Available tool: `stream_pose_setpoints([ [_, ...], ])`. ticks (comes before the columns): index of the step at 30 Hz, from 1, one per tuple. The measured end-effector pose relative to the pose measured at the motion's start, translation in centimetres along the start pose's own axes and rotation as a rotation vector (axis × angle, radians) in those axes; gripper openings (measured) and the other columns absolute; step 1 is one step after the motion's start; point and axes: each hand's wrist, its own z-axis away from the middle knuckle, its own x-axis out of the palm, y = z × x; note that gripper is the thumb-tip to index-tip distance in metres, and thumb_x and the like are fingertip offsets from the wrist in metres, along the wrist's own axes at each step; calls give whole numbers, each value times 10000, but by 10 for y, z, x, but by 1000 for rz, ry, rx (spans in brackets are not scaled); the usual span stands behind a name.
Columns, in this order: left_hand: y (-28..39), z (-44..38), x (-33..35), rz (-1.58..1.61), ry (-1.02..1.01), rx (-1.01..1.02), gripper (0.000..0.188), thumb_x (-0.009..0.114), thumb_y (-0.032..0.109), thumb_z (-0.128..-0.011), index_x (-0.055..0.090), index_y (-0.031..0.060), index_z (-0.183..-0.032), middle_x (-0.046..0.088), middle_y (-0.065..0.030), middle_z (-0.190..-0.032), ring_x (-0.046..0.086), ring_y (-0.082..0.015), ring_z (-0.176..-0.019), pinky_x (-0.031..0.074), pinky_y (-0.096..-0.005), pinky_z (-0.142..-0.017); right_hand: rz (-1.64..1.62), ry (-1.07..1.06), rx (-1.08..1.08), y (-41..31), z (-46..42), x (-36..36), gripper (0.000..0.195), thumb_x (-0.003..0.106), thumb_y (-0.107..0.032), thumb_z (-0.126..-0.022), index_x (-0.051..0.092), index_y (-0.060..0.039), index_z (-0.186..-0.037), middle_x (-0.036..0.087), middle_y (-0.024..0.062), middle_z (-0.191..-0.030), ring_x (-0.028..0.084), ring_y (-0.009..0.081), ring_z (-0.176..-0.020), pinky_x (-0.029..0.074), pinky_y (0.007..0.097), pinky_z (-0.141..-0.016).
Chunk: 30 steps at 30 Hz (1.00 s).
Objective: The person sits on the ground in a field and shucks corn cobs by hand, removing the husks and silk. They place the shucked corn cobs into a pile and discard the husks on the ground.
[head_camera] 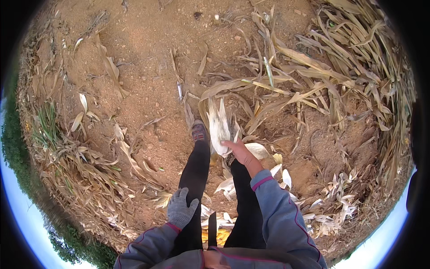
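Note:
My bare right hand [237,150] grips pale, dry corn husks [218,127] at their lower end, just above my right knee; whether a cob is inside cannot be told. The husk leaves fan out away from me and carry dark specks. My left hand [182,207], in a grey knit glove, rests on my left thigh with the thumb apart from the fingers and holds nothing. Between my legs, close to my body, lie husked yellow corn cobs [221,236], partly hidden by a dark strap and loose white husks [228,188].
Dry corn stalks [349,67] are heaped at the right, with long leaves reaching towards the middle. More dry stalks and leaves [90,168] lie at the left. Scattered white husks [336,205] cover the ground at the lower right. My left shoe [199,131] stands on reddish soil [144,67].

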Motion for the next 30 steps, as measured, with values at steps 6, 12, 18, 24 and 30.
stream_pose_setpoints([
  [6, 11, 5, 10, 86, 22, 120, 481, 564, 362, -838, 481, 66, -1207, 530, -159, -1165, 507, -337, -1064, 394, -417, -920, 80, -47, -74, -48, 173, 47, 676, 708, -143, -730, 360, 7, -1290, 534, 88, -1164, 514, 168, -1042, 384, 297, -932],
  [12, 124, 13, -49, 1462, -558, 224, 401, 585, 219, -857, 478, 98, -1224, 552, -84, -1176, 583, -240, -1003, 516, -361, -822, 269, 11, -213, -98, 314, 83, 725, 731, -198, -724, 348, -9, -1310, 519, 79, -1203, 496, 162, -1074, 363, 297, -949],
  [18, 230, 81, -142, 1407, -846, 437, 392, 534, 262, -872, 469, 79, -1213, 563, -111, -1140, 591, -252, -979, 516, -382, -824, 359, 102, -449, -172, 407, 116, 495, 739, -186, -730, 539, -16, -1150, 624, 62, -1014, 581, 139, -913, 449, 288, -835],
  [24, 268, 123, -197, 1351, -820, 595, 466, 619, 173, -824, 441, 47, -1236, 548, -77, -1126, 577, -185, -965, 507, -314, -818, 572, 307, -658, -187, 430, 143, 557, 745, -227, -730, 494, -8, -1176, 610, 100, -1041, 569, 151, -935, 455, 286, -822],
  [30, 278, 160, -263, 976, -252, 813, 414, 584, 123, -839, 462, 13, -1218, 545, -69, -1103, 527, -135, -977, 437, -259, -847, 443, 338, -894, -202, 446, 201, 779, 677, -278, -780, 227, 37, -1332, 468, 143, -1198, 521, 187, -1024, 453, 321, -832],
])
